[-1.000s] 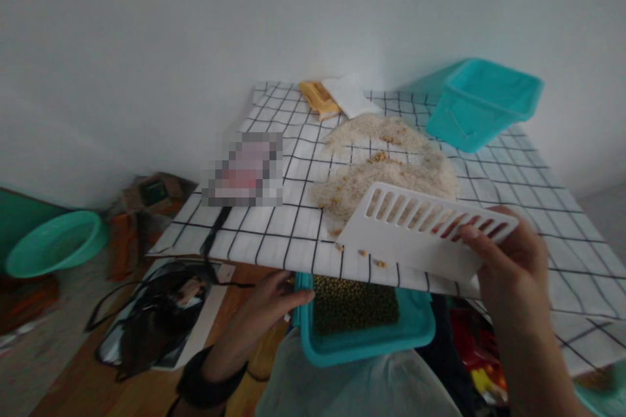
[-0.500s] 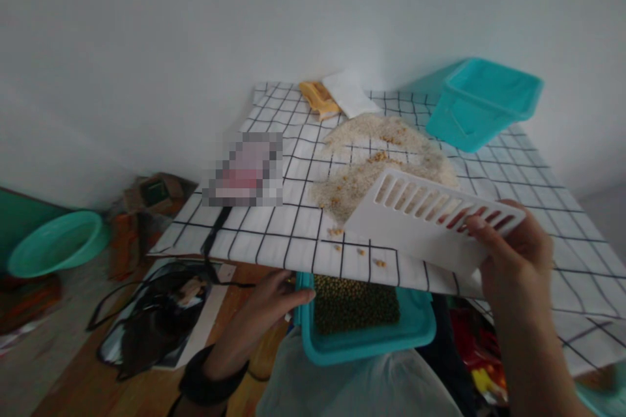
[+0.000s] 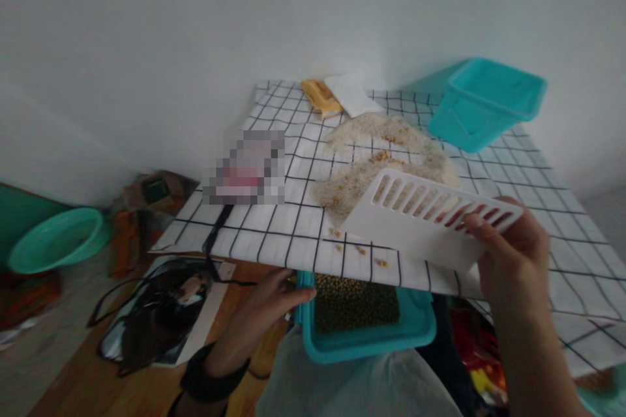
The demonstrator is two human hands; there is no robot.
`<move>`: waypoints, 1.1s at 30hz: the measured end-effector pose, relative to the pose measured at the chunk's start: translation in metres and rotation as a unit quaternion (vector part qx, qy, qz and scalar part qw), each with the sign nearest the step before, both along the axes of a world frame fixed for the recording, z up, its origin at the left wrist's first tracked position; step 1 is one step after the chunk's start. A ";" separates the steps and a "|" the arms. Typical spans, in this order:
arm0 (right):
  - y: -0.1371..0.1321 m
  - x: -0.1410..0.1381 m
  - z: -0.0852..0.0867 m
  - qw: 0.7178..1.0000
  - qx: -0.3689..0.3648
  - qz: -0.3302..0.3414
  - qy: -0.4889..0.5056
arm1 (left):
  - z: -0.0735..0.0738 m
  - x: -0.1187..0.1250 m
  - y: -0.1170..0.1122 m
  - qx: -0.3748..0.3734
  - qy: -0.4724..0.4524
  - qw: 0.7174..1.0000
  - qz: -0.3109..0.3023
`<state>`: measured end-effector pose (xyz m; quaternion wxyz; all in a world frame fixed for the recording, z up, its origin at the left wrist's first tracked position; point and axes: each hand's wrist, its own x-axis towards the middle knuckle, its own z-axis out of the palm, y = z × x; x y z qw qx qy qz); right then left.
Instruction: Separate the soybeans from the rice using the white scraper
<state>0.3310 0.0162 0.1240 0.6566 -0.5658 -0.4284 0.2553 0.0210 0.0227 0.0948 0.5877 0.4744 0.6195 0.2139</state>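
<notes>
My right hand [image 3: 516, 247] grips the right end of a white slotted plastic scraper [image 3: 415, 241], its thumb lying over the slots. The scraper's plain edge slants down toward the front of the checked tablecloth. Beyond it spreads a ring of pale rice-like grains [image 3: 337, 189] with yellow kernels [image 3: 384, 156] among them. A few loose kernels [image 3: 360, 251] lie near the front edge. Below that edge my left hand [image 3: 281, 300] is closed on the left rim of a turquoise bin [image 3: 366, 348]. Dark green beans and yellowish beans [image 3: 357, 306] fill part of the bin.
A second turquoise bin [image 3: 489, 104] stands at the back right. At the back lie a yellow packet [image 3: 321, 99] and a white packet [image 3: 352, 95]. A blurred-out object [image 3: 244, 169] with a black strap rests on the left. A green basin [image 3: 59, 241] and a black bag [image 3: 151, 319] are below.
The scraper and my right hand have shifted very slightly left. My left hand and the bin it holds stay in place.
</notes>
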 end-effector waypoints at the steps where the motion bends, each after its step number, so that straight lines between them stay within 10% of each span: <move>1: 0.001 -0.001 0.001 1.000 0.001 0.004 -0.002 | -0.001 0.000 0.000 -0.002 0.000 1.000 0.000; 33: 0.000 -0.002 -0.001 1.000 -0.002 0.001 -0.013 | -0.008 -0.002 0.001 0.003 -0.013 1.000 0.003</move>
